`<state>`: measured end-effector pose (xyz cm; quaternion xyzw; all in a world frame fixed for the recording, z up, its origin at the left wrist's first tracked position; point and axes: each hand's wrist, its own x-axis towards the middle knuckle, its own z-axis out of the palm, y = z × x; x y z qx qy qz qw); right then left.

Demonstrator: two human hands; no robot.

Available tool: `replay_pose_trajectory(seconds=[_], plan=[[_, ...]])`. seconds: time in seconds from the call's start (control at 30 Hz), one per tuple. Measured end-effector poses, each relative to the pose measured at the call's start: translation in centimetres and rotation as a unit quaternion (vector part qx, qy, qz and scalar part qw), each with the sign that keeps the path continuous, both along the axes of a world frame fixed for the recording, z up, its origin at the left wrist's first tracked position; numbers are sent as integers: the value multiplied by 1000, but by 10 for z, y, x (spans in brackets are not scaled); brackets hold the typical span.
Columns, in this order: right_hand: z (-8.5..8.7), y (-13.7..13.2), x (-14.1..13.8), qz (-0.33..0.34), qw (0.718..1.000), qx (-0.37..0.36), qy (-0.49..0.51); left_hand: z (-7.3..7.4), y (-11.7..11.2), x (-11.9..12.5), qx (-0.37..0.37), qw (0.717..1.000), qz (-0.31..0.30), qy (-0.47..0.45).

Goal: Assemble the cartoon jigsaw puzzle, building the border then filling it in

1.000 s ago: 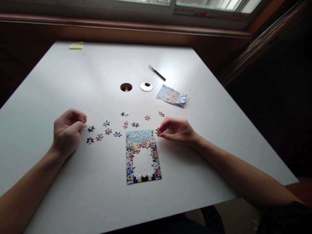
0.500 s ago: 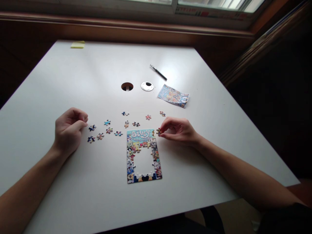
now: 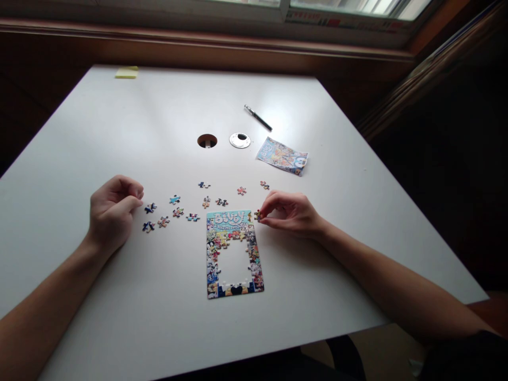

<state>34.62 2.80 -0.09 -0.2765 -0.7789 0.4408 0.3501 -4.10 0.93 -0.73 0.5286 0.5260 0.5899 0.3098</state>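
A partly filled jigsaw puzzle (image 3: pixel 234 219) with a colourful border and a bare middle lies on the white table. Just off its upper right edge, my right hand (image 3: pixel 289 214) pinches a small puzzle piece (image 3: pixel 257 215) between thumb and fingertips. My left hand (image 3: pixel 115 206) rests on the table as a loose fist, its curled fingers hiding whatever may be inside. Right beside it lie a dark-blue piece (image 3: pixel 150 208) and another dark piece (image 3: pixel 148 227). Several more loose pieces spread between there and the puzzle, among them a light-blue one (image 3: pixel 174 199) and a reddish one (image 3: pixel 242 190).
Beyond the pieces lie a printed picture sheet (image 3: pixel 282 156), a black pen (image 3: pixel 257 118) and a round silver cover (image 3: pixel 240 140). A cable hole (image 3: pixel 207 141) opens in the table (image 3: pixel 159 121). A yellow sticky note (image 3: pixel 126 72) is near the far edge.
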Motion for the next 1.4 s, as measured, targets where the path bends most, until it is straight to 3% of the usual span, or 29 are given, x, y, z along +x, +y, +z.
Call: replay_pose_trajectory(seconds=[0.17,0.33,0.5,0.67,1.4], plan=[[6,-4,-5,-8,995,90,-49,2,-1,2,-3,1000,-3,6],[10,-25,-28,-8,981,173,-91,7,-2,6,1,999,-28,37],[11,-44,-47,-24,976,142,-167,6,-2,6,8,999,-34,31],[13,-45,-50,-48,975,97,-196,5,-2,5,11,999,-34,39],[12,-45,-53,-38,967,88,-234,4,-1,5,19,999,-30,31]])
